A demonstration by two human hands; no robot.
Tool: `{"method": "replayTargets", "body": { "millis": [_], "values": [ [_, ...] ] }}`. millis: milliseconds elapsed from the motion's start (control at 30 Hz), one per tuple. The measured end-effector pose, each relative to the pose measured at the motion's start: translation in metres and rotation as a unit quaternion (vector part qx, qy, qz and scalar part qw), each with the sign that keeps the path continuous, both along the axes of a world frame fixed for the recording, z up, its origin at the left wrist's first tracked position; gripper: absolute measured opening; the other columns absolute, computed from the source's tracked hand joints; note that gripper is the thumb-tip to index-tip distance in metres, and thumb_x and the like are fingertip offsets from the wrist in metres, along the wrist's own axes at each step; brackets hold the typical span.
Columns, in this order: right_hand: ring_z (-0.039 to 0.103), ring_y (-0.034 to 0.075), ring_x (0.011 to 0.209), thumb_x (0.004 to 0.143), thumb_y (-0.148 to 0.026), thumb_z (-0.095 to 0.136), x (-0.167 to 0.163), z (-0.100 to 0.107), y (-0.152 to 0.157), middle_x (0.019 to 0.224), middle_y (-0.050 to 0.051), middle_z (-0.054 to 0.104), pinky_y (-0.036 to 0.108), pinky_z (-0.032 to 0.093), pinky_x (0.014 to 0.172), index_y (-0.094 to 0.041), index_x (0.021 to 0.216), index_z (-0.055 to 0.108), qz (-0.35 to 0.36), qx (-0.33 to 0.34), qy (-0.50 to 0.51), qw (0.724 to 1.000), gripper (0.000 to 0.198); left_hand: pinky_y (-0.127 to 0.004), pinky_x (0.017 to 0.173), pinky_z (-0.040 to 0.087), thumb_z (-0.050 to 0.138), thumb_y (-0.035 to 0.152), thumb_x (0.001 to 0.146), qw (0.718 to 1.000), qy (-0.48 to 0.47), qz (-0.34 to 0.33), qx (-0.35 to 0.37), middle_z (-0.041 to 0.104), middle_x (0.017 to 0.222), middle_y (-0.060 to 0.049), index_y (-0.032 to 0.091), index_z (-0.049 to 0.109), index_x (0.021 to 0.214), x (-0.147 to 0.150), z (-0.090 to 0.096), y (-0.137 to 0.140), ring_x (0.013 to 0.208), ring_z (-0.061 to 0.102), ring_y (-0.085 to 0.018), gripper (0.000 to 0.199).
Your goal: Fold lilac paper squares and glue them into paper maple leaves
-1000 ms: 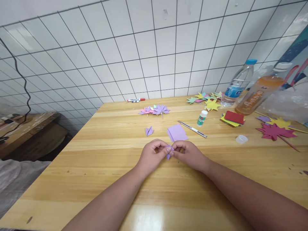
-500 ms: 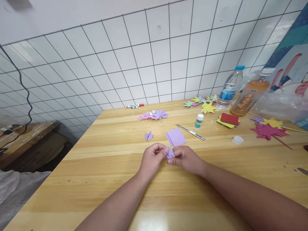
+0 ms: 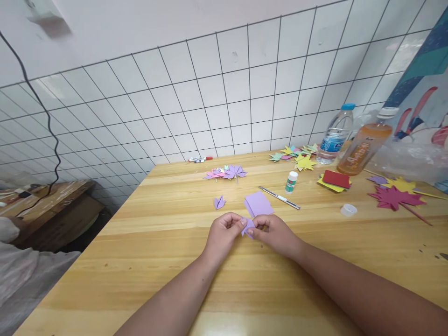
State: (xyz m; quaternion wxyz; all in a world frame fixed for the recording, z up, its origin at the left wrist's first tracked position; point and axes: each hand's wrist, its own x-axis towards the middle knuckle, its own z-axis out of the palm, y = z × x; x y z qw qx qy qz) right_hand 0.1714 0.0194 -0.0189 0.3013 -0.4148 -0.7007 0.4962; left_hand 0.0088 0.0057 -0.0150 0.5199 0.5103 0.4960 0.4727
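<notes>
Between my two hands is a small folded piece of purple paper (image 3: pixel 248 227), held above the wooden table. My left hand (image 3: pixel 226 232) pinches its left side between thumb and fingers. On the other side, my right hand (image 3: pixel 275 233) grips the right edge, thumb on top. Fingers cover part of the folds. Just beyond lie purple paper squares (image 3: pixel 259 204), slightly fanned. A separate folded purple piece (image 3: pixel 219 202) rests to the left of them. The silver craft knife (image 3: pixel 279 197) lies slantwise behind the squares, near an upright glue stick (image 3: pixel 291 182).
Paper leaves (image 3: pixel 234 171) lie toward the wall, with markers (image 3: pixel 200 159) behind. At right are a water bottle (image 3: pixel 334 135), an orange drink bottle (image 3: pixel 366 144), stacked coloured paper (image 3: pixel 336 178), a white cap (image 3: pixel 349 210) and a crimson leaf (image 3: pixel 395 198). A tiled wall (image 3: pixel 231 112) bounds the table.
My right thumb has moved up onto the purple paper from below its lower edge, and the paper has turned slightly. Both hands still hold it. The whole view has shifted a little.
</notes>
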Motion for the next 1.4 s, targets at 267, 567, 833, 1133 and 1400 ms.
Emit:
{"method": "replayTargets", "body": {
  "millis": [267, 567, 833, 1133, 1400],
  "values": [
    [0.031, 0.008, 0.051, 0.074, -0.04, 0.057, 0.0, -0.007, 0.005, 0.053, -0.005, 0.036, 0.021, 0.024, 0.048, -0.015, 0.06, 0.055, -0.009, -0.03, 0.004, 1.0, 0.028, -0.023, 0.062, 0.04, 0.064, 0.032, 0.072, 0.998, 0.028, 0.04, 0.042, 0.06, 0.063, 0.0, 0.015, 0.06, 0.068, 0.0, -0.002, 0.001, 0.062, 0.052, -0.012, 0.019],
    [0.038, 0.01, 0.055, 0.076, -0.034, 0.054, -0.002, -0.004, 0.004, 0.056, -0.004, 0.043, 0.021, 0.03, 0.052, -0.016, 0.062, 0.052, -0.026, 0.013, -0.015, 0.999, 0.023, -0.023, 0.061, 0.04, 0.067, 0.033, 0.069, 0.997, -0.033, 0.068, 0.03, 0.06, 0.061, 0.001, 0.015, 0.062, 0.068, -0.002, -0.001, 0.004, 0.059, 0.052, -0.012, 0.019],
    [0.052, 0.013, 0.065, 0.073, -0.045, 0.059, -0.002, -0.005, 0.004, 0.073, 0.001, 0.057, 0.022, 0.041, 0.053, -0.018, 0.082, 0.055, -0.037, -0.056, 0.097, 0.993, 0.029, -0.023, 0.057, 0.042, 0.068, 0.035, 0.067, 0.997, 0.015, 0.054, 0.044, 0.062, 0.063, -0.001, 0.015, 0.062, 0.069, 0.002, -0.001, -0.002, 0.058, 0.054, -0.013, 0.021],
    [0.058, 0.019, 0.08, 0.08, -0.037, 0.049, 0.039, 0.009, 0.028, 0.089, 0.006, 0.065, 0.032, 0.043, 0.074, -0.018, 0.093, 0.066, -0.118, 0.039, -0.019, 0.992, 0.029, -0.04, 0.101, 0.03, 0.049, 0.03, 0.08, 0.859, 0.476, 0.102, 0.157, 0.052, 0.127, -0.008, 0.02, 0.053, 0.12, -0.059, 0.006, 0.022, 0.121, 0.041, -0.026, 0.041],
    [0.053, 0.019, 0.068, 0.078, -0.034, 0.049, 0.068, 0.023, 0.034, 0.069, 0.003, 0.059, 0.028, 0.036, 0.059, -0.021, 0.067, 0.066, -0.236, 0.204, -0.204, 0.928, 0.024, -0.049, 0.107, 0.013, 0.031, 0.043, 0.087, 0.789, 0.611, 0.018, 0.061, 0.027, 0.146, -0.009, 0.016, 0.034, 0.135, -0.063, -0.016, 0.028, 0.135, 0.015, -0.029, 0.055]
  ]
}}
